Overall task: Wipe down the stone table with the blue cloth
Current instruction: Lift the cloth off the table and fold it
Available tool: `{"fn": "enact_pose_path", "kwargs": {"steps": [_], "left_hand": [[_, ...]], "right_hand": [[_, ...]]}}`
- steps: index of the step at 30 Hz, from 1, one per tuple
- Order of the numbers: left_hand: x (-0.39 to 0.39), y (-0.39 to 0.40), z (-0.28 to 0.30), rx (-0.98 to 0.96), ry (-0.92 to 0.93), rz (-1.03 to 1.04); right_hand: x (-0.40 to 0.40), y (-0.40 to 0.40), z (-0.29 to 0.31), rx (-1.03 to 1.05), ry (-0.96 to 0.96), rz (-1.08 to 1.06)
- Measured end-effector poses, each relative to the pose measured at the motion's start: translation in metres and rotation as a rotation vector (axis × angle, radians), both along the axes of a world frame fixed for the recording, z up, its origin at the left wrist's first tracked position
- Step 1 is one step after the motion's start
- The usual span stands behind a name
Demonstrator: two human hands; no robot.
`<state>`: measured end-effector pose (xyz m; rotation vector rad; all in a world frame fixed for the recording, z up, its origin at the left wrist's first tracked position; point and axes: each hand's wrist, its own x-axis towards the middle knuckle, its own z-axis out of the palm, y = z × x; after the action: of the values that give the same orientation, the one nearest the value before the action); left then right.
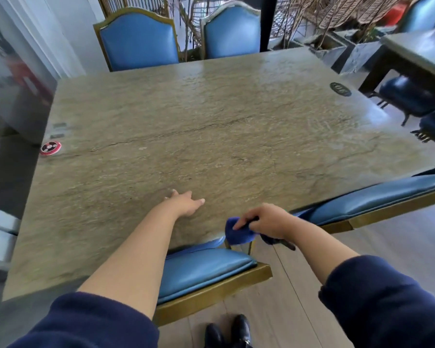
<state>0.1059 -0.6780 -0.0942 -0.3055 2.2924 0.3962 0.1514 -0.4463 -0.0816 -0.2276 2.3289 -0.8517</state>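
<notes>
The stone table (211,126) fills most of the view, brownish-grey with veins. My right hand (266,221) grips the bunched blue cloth (237,233) at the table's near edge, part of the cloth hanging over the side. My left hand (186,203) rests flat on the tabletop just left of it, fingers spread and holding nothing.
A red round disc (50,147) lies near the table's left edge, and a dark oval inset (340,89) sits at the far right corner. Blue padded chairs stand at the near side (204,270), (377,199) and the far side (138,38), (232,28). Another table (422,51) stands at the right.
</notes>
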Motion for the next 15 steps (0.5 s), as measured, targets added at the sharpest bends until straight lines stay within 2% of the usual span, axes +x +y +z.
{"fn": "enact_pose_path", "kwargs": {"steps": [3,5,7,11,15], "left_hand": [[0.001,0.015,0.014,0.202,0.099,-0.020],[0.003,0.028,0.026,0.420,0.147,0.137],[0.008,0.047,0.040,0.635,0.166,0.340],[0.016,0.094,0.066,0.901,0.200,0.527],[0.023,0.144,0.077,0.964,0.282,0.468]], "right_hand": [[-0.002,0.011,0.025,-0.431,-0.240,-0.323],[-0.003,0.020,0.034,-0.745,-0.328,-0.492],[-0.004,0.028,0.042,-0.954,-0.336,-0.592],[-0.004,0.046,0.060,-1.084,-0.259,-0.712],[-0.011,0.075,0.076,-1.110,-0.187,-0.844]]}}
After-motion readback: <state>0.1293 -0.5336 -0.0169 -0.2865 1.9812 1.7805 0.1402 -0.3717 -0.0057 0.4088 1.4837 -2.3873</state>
